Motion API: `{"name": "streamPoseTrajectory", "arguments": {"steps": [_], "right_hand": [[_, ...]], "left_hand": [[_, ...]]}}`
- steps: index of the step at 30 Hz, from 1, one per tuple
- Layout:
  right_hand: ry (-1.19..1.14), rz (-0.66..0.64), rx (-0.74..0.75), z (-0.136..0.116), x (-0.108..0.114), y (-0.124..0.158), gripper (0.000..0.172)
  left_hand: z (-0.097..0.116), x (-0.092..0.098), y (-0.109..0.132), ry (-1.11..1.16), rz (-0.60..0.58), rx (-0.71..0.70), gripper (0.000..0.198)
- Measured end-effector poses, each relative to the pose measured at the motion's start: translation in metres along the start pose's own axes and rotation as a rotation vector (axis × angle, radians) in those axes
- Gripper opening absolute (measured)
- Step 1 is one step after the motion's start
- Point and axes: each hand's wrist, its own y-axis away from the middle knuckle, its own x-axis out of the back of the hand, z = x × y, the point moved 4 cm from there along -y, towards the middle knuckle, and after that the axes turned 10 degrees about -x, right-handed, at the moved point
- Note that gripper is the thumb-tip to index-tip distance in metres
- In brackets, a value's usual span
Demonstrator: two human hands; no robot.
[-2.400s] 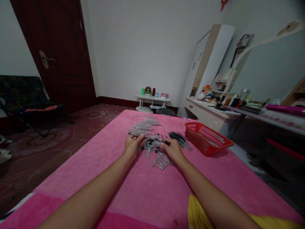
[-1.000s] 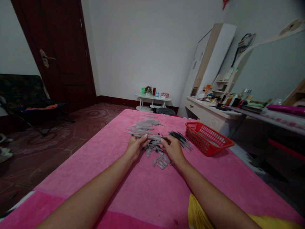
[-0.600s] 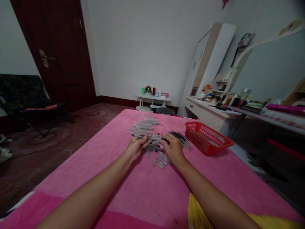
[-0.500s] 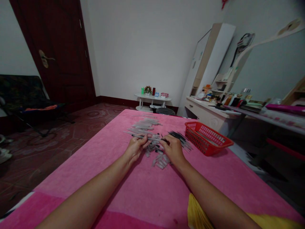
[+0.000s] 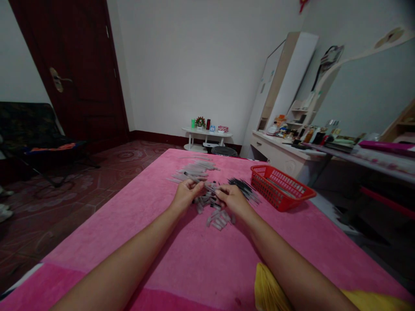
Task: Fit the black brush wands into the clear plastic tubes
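My left hand is closed around a slim translucent pen barrel with a dark end. The barrel slants down to the right, towards my right hand. The fingertips of that hand are pinched at its near end; any small part between them is too blurred to make out. Beyond my hands lies a pile of grey-white pen barrels. Short clear pen caps and small dark-ended pieces lie beneath and in front of my fingers. Right of my right hand is a bundle of thin black-tipped pen refills.
A red plastic basket with thin sticks inside stands on the right of the pink cloth-covered table. Yellow fabric is at the near edge. A cluttered dressing table stands to the right, a folding chair to the left.
My right hand has moved slightly left and down, closer to my left hand. The barrel in my left hand has turned from nearly level to slanting, its dark end raised.
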Motion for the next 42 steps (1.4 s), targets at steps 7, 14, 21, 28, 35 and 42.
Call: {"name": "streamPoseTrajectory", "arguments": {"steps": [7, 14, 21, 28, 35, 42], "right_hand": [[0.386, 0.736, 0.125, -0.026, 0.116, 0.011, 0.031], [0.884, 1.126, -0.305, 0.002, 0.195, 0.037, 0.038], [1.018, 1.004, -0.296, 0.025, 0.193, 0.024, 0.035], [0.875, 0.729, 0.168, 0.013, 0.136, 0.001, 0.026], [0.925, 0.153, 0.071, 0.045, 0.075, -0.01, 0.024], [0.968, 0.131, 0.0, 0.057, 0.074, -0.009, 0.019]], "left_hand": [[0.005, 0.059, -0.018, -1.169, -0.151, -0.367, 0.043], [-0.011, 0.091, -0.02, -1.618, -0.283, -0.128, 0.037], [-0.006, 0.082, -0.022, -1.742, -0.292, -0.19, 0.03], [-0.009, 0.089, -0.023, -1.591, -0.231, -0.2, 0.021], [-0.013, 0.082, -0.022, -1.075, -0.107, -0.308, 0.018], [-0.02, 0.042, -0.009, -0.488, -0.149, -0.19, 0.011]]}}
